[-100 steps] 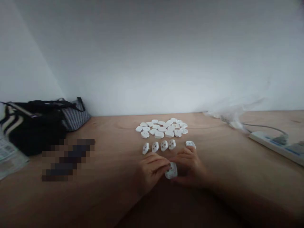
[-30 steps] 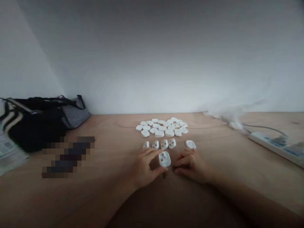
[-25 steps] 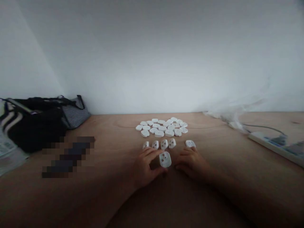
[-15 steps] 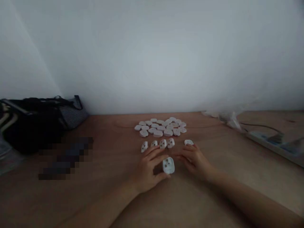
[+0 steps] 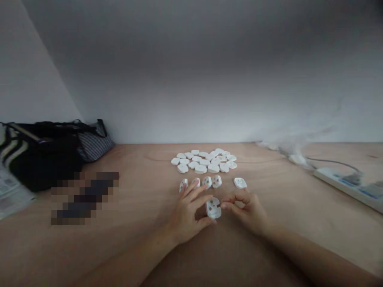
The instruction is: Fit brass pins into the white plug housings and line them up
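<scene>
- A clear plastic packet point(image 5: 14, 196) lies at the far left, beside a black bag point(image 5: 49, 155) with pale stripes.
- A finely striped pouch point(image 5: 95, 144) leans next to the bag, near the wall.
- A dark object point(image 5: 86, 197), pixelated beyond recognition, rests on the desk point(image 5: 143, 183).
- The left hand point(image 5: 187, 216) is part-curled, thumb and forefinger gripping a white plug housing point(image 5: 213, 209), its other fingers fanned across a row of four similar housings point(image 5: 207, 181).
- Beyond that row spreads a cluster of white plastic covers point(image 5: 204, 162).
- The right hand point(image 5: 250, 210) has thumb and forefinger nearly together at the gripped housing's right edge; whether they pinch anything I cannot tell.
- A lone white cover point(image 5: 240, 183) lies just beyond the right hand.
- Crumpled clear film point(image 5: 295, 150), then a grey cable point(image 5: 335, 161) and a white power strip point(image 5: 335, 177), end the right side.
</scene>
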Demonstrator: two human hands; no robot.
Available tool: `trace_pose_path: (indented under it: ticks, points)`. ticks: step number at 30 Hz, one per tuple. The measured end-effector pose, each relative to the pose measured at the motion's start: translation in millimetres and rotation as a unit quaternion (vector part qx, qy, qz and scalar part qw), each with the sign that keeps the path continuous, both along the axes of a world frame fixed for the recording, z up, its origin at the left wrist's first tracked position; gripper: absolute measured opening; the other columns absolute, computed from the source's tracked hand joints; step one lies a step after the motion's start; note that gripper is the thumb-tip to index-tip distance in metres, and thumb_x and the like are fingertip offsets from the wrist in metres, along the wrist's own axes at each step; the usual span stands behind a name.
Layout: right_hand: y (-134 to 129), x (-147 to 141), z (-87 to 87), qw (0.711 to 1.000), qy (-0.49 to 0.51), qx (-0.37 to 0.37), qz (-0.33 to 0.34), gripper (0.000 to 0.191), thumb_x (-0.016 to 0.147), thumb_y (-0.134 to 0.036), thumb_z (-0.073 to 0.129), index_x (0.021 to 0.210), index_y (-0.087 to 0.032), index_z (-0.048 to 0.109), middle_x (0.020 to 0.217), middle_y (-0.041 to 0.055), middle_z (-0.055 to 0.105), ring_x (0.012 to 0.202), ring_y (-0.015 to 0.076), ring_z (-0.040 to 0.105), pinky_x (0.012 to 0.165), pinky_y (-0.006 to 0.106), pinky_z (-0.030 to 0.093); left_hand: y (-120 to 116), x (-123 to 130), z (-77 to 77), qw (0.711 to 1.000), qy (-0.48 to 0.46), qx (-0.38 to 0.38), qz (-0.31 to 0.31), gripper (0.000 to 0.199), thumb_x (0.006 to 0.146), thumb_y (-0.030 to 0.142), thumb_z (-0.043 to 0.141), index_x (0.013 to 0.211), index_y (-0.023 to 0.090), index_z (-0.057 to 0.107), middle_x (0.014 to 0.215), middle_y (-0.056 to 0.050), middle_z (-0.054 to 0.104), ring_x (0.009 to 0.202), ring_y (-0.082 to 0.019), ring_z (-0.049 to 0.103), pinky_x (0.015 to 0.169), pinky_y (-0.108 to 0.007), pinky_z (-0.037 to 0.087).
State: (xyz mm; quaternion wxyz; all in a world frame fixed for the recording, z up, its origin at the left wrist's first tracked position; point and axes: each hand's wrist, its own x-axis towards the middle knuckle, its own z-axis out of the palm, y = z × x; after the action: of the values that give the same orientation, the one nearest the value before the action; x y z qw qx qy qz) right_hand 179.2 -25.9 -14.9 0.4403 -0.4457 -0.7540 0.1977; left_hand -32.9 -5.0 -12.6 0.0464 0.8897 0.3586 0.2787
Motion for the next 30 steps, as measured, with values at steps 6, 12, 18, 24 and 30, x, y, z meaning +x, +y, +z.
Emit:
trace_pose_path:
  ticks: [6,12,18,24,30]
  points:
    - [0.3,-2.4,-0.5,0.997,-0.057,0.053,-0.006,0.018,0.082,-0.031,0.059,0.068,-0.021,0.065,0.066,0.0003,0.067,0.066,0.0161,0.058,0.073,0.033,0.039,-0.9,1.9,0.5,1.0,0.006,0.003,0.009,0.053,0.068,0.05,0.07,0.113,0.023,0.061,0.13,-0.01,0.052,0.127,-0.035,0.034,0.106,-0.06,0.017]
    - [-0.9,-2.4,-0.6,0.995,-0.073,0.071,-0.014,0.02,0.083,-0.031,0.058,0.066,-0.022,0.063,0.067,-0.0002,0.067,0.066,0.0171,0.057,0.075,0.036,0.037,-1.2,1.3,1.1,1.0,-0.004,0.0,0.006,0.053,0.067,0.05,0.07,0.112,0.023,0.061,0.128,-0.01,0.054,0.125,-0.035,0.036,0.106,-0.059,0.015]
    - [-0.9,-5.1,-3.8,0.992,-0.085,0.094,-0.021,0.022,0.084,-0.035,0.056,0.067,-0.022,0.063,0.065,0.0003,0.067,0.065,0.0171,0.056,0.075,0.037,0.037,-0.4,1.7,0.5,1.0,-0.014,0.008,0.004,0.051,0.068,0.051,0.07,0.111,0.023,0.062,0.125,-0.009,0.056,0.124,-0.034,0.037,0.106,-0.057,0.017]
    - [-0.9,-8.7,-4.7,0.981,-0.139,0.135,-0.028,0.017,0.082,-0.034,0.06,0.071,-0.024,0.067,0.067,-0.0003,0.067,0.067,0.0168,0.055,0.073,0.035,0.034,-1.3,1.8,1.8,1.0,-0.014,0.02,0.0,0.051,0.067,0.053,0.069,0.108,0.024,0.063,0.122,-0.008,0.058,0.123,-0.033,0.038,0.106,-0.054,0.018]
    - [2.0,3.6,-1.8,0.983,-0.133,0.121,-0.03,0.035,0.077,-0.043,0.065,0.108,-0.027,0.062,0.09,0.0032,0.069,0.084,0.0213,0.057,0.08,0.038,0.036,0.0,1.7,2.1,0.999,-0.04,0.01,0.007,0.05,0.069,0.052,0.068,0.11,0.023,0.063,0.118,-0.008,0.06,0.119,-0.032,0.042,0.104,-0.054,0.024]
